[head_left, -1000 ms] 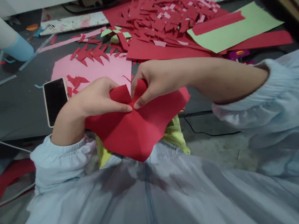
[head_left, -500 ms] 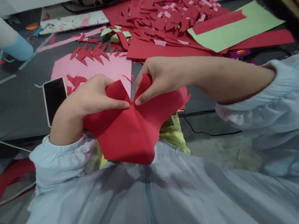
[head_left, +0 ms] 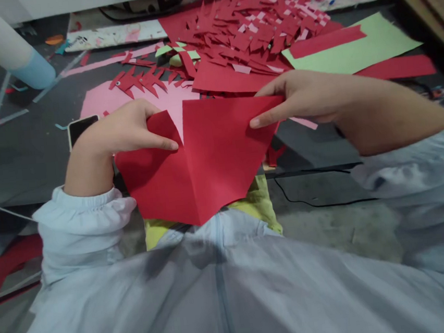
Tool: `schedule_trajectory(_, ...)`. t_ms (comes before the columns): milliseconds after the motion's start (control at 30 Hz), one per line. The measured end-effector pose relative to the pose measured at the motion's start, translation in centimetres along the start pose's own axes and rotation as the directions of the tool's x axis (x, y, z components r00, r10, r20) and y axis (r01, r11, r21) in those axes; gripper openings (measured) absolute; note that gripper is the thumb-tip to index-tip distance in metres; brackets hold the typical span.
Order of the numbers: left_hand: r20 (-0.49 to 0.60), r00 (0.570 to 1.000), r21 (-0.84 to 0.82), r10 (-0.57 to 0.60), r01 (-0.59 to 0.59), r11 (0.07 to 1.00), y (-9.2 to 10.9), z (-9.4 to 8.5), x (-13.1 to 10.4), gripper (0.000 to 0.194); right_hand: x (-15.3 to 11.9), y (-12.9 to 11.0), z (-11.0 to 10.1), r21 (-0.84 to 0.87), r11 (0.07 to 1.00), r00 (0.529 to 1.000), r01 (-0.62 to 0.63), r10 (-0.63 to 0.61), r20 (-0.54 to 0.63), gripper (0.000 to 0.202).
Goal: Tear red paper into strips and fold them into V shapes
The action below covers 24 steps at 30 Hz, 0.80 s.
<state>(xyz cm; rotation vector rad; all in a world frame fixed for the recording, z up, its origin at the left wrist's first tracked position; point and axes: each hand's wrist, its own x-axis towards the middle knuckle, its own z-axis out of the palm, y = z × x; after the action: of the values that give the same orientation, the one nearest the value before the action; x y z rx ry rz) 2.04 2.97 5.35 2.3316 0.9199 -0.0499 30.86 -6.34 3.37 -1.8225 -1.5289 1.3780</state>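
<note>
A sheet of red paper (head_left: 217, 156) hangs over the table's front edge, with a crease down its middle and a V-shaped gap at its top edge. My left hand (head_left: 132, 128) pinches its upper left part, thumb on the near face and the other fingers hidden behind. At the upper right corner my right hand (head_left: 297, 96) grips the same sheet between thumb and fingers. Beyond the sheet lies pink paper (head_left: 99, 97), with a red paper cut-out fish (head_left: 129, 82) on it. A phone (head_left: 81, 130) is partly covered by my left wrist.
A large heap of red paper cut-outs (head_left: 240, 34) covers the back of the table. Light green paper (head_left: 375, 42) with a red strip lies at the back right. A white and blue cylinder (head_left: 32, 67) stands at the left. A black cable (head_left: 296, 201) hangs below the edge.
My right hand has moved right from the middle to the sheet's right corner, spreading that half flat. My left hand keeps its hold and has shifted slightly left and up.
</note>
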Motion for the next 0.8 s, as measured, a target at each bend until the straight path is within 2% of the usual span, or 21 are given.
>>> schedule_trajectory(67,0.039,0.999,-0.013,-0.026,0.027,1.000,-0.4,-0.3,0.3,0.046,-0.2,1.2,0.4,0.159,0.987,0.998,0.015,-0.006,-0.057,0.032)
schedule_trajectory(200,0.051,0.998,0.021,-0.020,0.019,1.000,-1.0,-0.5,0.9,0.050,0.2,2.9,1.1,0.277,0.958,0.992,-0.075,0.101,-0.079,0.035)
schedule_trajectory(267,-0.016,1.000,0.098,-0.001,0.002,0.995,-1.1,-0.2,1.2,0.049,0.5,3.4,1.4,0.312,0.945,0.983,-0.099,0.141,-0.116,0.028)
schedule_trajectory(333,-0.155,0.988,0.236,0.019,0.019,0.972,-0.9,0.6,1.1,0.063,0.7,3.6,1.6,0.299,0.947,0.971,-0.115,0.171,-0.168,0.018)
schedule_trajectory(367,-0.240,0.971,0.306,0.015,0.061,0.950,-0.8,1.3,0.9,0.066,0.8,3.7,1.6,0.285,0.951,0.965,-0.120,0.179,-0.192,0.014)
schedule_trajectory(400,-0.280,0.960,0.337,0.024,0.075,0.938,-0.6,2.1,0.7,0.060,0.8,3.8,1.7,0.273,0.954,0.961,-0.121,0.182,-0.210,0.010)
schedule_trajectory(467,-0.306,0.948,0.385,0.083,0.043,0.922,0.0,4.1,-0.2,0.050,0.9,4.0,1.7,0.261,0.958,0.955,-0.115,0.179,-0.235,0.007)
schedule_trajectory(567,-0.211,0.968,0.432,0.136,-0.033,0.901,1.0,7.6,-1.5,0.047,1.0,4.4,1.8,0.245,0.961,0.947,-0.127,0.191,-0.258,0.011)
schedule_trajectory(633,-0.147,0.984,0.452,0.102,-0.025,0.892,1.5,9.8,-2.1,0.051,0.9,4.5,2.0,0.226,0.962,0.939,-0.150,0.211,-0.272,0.019)
schedule_trajectory(700,-0.142,0.988,0.449,0.054,0.016,0.893,1.7,11.4,-2.4,0.054,0.7,4.2,2.3,0.214,0.956,0.926,-0.199,0.255,-0.277,0.027)
schedule_trajectory(800,-0.166,0.986,0.411,0.021,0.049,0.910,1.5,12.8,-2.5,0.058,0.0,3.4,2.7,0.203,0.933,0.907,-0.299,0.343,-0.242,0.032)
